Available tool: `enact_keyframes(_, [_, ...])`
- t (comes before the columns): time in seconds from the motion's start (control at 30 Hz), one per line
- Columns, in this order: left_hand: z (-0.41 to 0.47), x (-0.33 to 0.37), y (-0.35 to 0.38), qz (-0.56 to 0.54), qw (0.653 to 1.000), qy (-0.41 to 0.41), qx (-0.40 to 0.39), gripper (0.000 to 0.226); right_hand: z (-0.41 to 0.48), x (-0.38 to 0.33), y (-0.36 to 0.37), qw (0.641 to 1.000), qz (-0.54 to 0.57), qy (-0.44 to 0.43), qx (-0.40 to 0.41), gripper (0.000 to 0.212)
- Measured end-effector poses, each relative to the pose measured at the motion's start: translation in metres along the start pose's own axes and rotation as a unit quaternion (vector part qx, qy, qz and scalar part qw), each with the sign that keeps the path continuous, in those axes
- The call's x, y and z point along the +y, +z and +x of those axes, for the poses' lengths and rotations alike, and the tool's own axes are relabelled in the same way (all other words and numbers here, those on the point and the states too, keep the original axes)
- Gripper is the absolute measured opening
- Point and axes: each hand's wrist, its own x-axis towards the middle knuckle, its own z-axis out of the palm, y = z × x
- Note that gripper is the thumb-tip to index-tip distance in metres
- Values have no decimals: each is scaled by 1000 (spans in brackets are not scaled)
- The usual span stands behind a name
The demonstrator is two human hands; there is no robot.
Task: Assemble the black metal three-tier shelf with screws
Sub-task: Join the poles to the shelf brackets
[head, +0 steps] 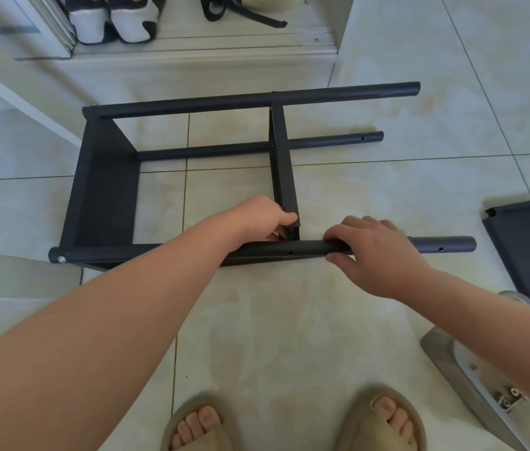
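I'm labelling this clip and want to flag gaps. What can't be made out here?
Head view.
Covered by the left hand: joint of middle panel and front tube; any screw unseen.
Hidden under the right hand: part of that tube.
Cut off by right edge: loose panel.
Cut off at bottom right, unidentifiable: grey object.

A black metal shelf frame [104, 190] is being rested on its side on the tiled floor [322, 320]. Its round black near pole [436, 248] is being gripped just beside the flat black middle panel [281, 157], whose near corner is being pinched. A loose black third panel [527, 245] is lying well apart, right.
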Motion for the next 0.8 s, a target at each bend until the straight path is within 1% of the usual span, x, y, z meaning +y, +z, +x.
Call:
enact_keyframes(0.13, [2, -1, -7, 24, 1000, -4, -6, 36, 6, -2, -8, 1000, -11, 5, 17, 25])
enact_keyframes(0.3, [0, 3, -14, 113, 994, -12, -4, 39, 15, -1, -10, 999, -21, 19, 23, 26])
enact_keyframes(0.43, [-1, 6, -16, 132, 991, -11, -15, 37, 16, 1, -9, 999, -26, 19, 22, 26])
enact_keyframes(0.57, [-6, 8, -17, 133, 990, -13, -52, 41, 17, 2, -10, 999, -29, 26, 14, 26])
enact_keyframes(0.63, [-7, 7, -17, 119, 991, -16, -64, 39, 17, 2, -10, 999, -32, 27, 14, 26])
enact_keyframes(0.8, [-8, 6, -17, 82, 995, 2, -64, 36, 19, 8, -8, 999, -17, 28, 6, 26])
